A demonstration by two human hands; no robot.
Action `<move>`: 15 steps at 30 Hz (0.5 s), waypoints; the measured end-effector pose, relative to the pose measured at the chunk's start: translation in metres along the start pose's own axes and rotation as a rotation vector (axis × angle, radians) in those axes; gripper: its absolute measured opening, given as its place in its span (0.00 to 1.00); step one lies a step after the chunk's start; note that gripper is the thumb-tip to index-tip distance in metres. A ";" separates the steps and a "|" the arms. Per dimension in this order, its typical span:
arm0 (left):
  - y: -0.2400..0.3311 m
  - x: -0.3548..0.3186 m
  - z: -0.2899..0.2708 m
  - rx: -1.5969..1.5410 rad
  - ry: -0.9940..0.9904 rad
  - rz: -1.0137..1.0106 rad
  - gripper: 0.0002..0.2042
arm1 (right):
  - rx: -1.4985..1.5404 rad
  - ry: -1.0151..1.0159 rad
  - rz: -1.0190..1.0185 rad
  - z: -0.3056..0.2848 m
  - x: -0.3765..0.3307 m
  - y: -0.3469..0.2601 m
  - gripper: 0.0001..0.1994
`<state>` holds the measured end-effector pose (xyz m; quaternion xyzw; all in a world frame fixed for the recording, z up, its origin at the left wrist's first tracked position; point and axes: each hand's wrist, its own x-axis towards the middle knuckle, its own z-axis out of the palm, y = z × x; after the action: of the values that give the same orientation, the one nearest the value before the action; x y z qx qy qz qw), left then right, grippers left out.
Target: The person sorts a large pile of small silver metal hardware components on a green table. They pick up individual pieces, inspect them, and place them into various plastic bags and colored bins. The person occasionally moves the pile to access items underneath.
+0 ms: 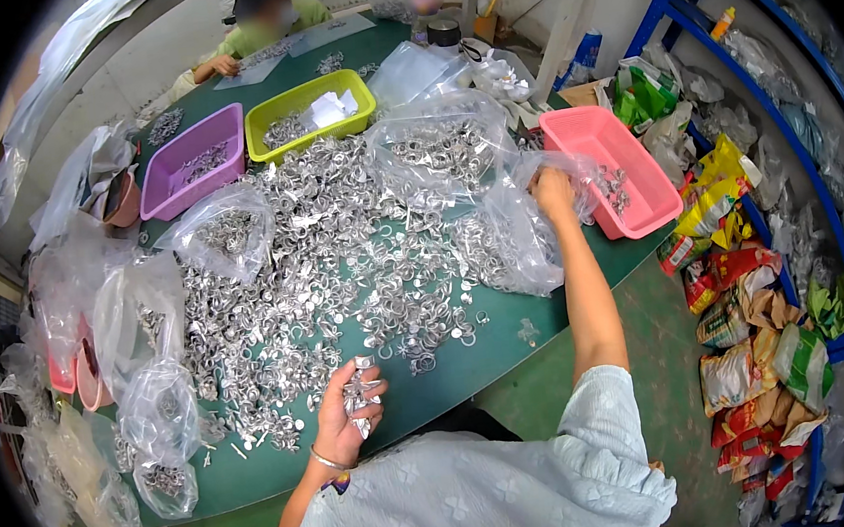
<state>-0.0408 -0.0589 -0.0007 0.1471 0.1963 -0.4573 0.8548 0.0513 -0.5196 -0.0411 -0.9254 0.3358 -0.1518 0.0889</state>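
Note:
A bunch of small silver metal rings (pixel 358 398) lies in my left hand (pixel 338 418), its fingers curled around them just above the near edge of the table. My right hand (pixel 552 192) reaches far right, at the mouth of a clear plastic bag (pixel 526 244) beside the pink basket (pixel 658 183). Its fingers look bent, and the film and the hand itself hide what they hold, if anything. Between the two hands spreads a large heap of loose silver rings (pixel 325 242) on the green tabletop (pixel 509 341).
Farther back stand a purple basket (pixel 162 194) and a yellow-green basket (pixel 316 137) holding metal pieces. More bags of rings (pixel 442 151) lie around the heap. Across the table sits another person (pixel 271 26). Blue shelving (pixel 778 82) and colourful packages (pixel 738 376) line the right side.

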 end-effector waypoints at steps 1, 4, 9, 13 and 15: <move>0.000 0.000 -0.001 0.002 -0.006 0.000 0.07 | 0.006 0.020 -0.004 0.003 -0.001 0.000 0.08; -0.001 0.001 -0.001 -0.001 -0.017 -0.016 0.07 | 0.001 -0.039 -0.020 0.005 0.006 0.002 0.08; -0.005 -0.003 0.004 0.005 -0.017 0.025 0.07 | 0.201 0.074 0.003 -0.004 0.005 0.006 0.09; -0.001 -0.002 -0.004 -0.046 -0.026 0.032 0.07 | 0.757 0.051 0.038 -0.049 -0.038 -0.003 0.08; -0.001 -0.003 -0.007 -0.031 -0.031 0.024 0.07 | 1.129 -0.015 0.023 -0.071 -0.066 -0.013 0.07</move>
<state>-0.0447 -0.0540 -0.0053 0.1292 0.1881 -0.4462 0.8653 -0.0131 -0.4717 0.0145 -0.7315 0.2120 -0.3001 0.5744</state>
